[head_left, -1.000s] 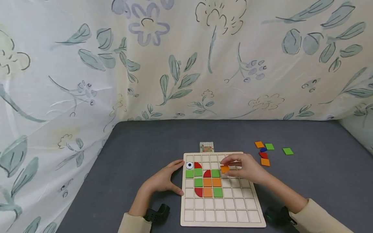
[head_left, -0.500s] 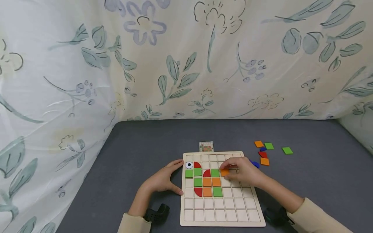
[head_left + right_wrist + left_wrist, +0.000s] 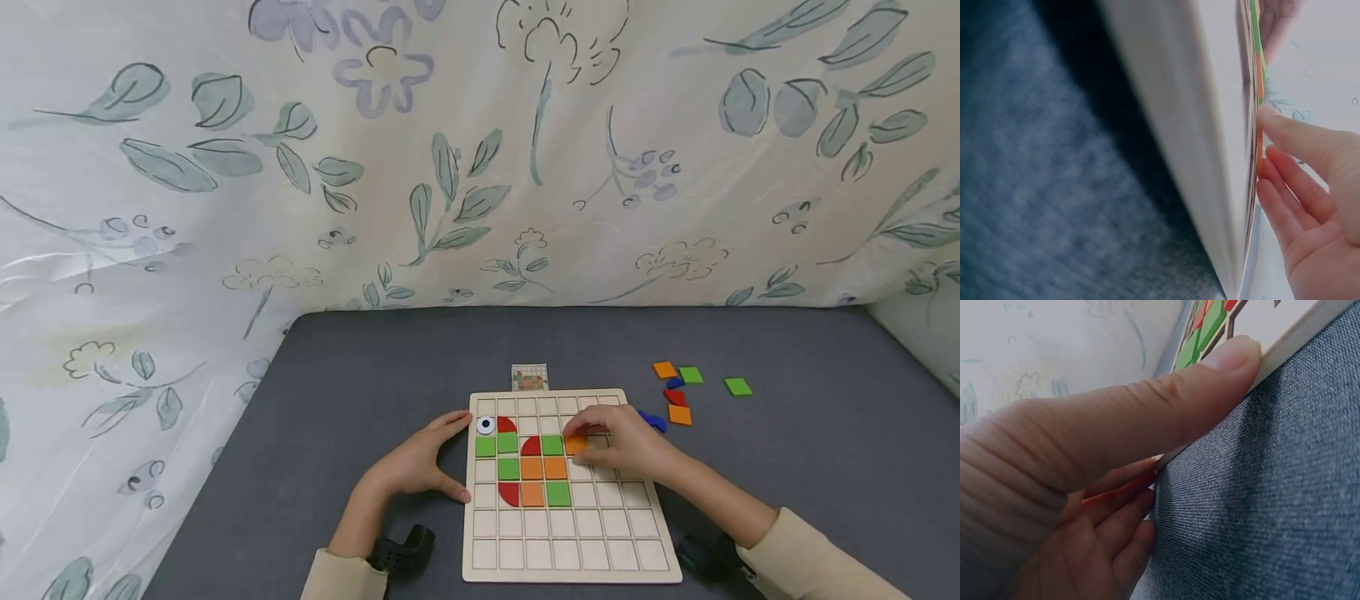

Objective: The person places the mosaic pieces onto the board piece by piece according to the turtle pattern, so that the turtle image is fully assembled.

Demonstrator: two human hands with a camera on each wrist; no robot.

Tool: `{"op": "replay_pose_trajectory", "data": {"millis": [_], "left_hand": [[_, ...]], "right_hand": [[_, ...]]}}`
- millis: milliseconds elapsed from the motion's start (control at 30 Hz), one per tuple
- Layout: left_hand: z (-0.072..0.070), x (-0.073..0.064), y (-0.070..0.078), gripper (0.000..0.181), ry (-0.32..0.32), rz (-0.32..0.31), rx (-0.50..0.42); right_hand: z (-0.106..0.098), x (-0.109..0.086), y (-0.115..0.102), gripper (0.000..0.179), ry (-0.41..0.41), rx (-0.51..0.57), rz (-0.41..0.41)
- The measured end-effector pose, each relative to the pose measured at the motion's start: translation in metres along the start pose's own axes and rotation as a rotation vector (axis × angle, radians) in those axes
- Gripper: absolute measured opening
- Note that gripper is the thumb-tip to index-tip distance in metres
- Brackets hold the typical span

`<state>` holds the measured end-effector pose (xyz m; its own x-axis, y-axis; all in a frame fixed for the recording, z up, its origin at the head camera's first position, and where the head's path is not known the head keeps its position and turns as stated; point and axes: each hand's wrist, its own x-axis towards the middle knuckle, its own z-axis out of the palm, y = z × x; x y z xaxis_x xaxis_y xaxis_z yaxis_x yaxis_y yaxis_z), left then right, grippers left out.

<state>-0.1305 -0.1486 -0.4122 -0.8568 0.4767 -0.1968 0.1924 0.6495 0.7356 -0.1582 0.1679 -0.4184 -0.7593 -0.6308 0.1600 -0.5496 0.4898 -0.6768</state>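
A pale wooden grid board bears red, green and orange tiles and a round eye piece. My right hand is over its upper right part, thumb and fingertips at opposite sides of an orange square tile. This tile sits in a cell just right of a green square tile. In the right wrist view, the orange tile lies flat at the board's face. My left hand is spread along the board's left edge, its thumb on the rim in the left wrist view.
Right of the board lie loose orange, green, red and blue pieces, among them a green square and an orange square. A small printed card lies behind the board. A flower-patterned cloth hangs behind the dark table.
My right hand has lowered the orange tile into the cell beside the green one, and its thumb has shifted slightly down. Blue pieces beside the hand have come into sight. My left hand stays put.
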Motion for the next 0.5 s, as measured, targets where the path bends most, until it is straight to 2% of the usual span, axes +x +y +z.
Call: {"op": "replay_pose_trajectory", "data": {"millis": [300,500], "left_hand": [[-0.0008,-0.0012,0.001,0.105,-0.003,-0.008,0.007],[-0.0006,-0.0006,0.0001,0.105,-0.006,-0.001,0.016]], "right_hand": [[-0.0024,-0.0009,-0.0038,0.026,0.036,0.031,-0.013],[-0.0079,-0.0028,-0.0099,0.027,0.036,0.059,0.01]]}}
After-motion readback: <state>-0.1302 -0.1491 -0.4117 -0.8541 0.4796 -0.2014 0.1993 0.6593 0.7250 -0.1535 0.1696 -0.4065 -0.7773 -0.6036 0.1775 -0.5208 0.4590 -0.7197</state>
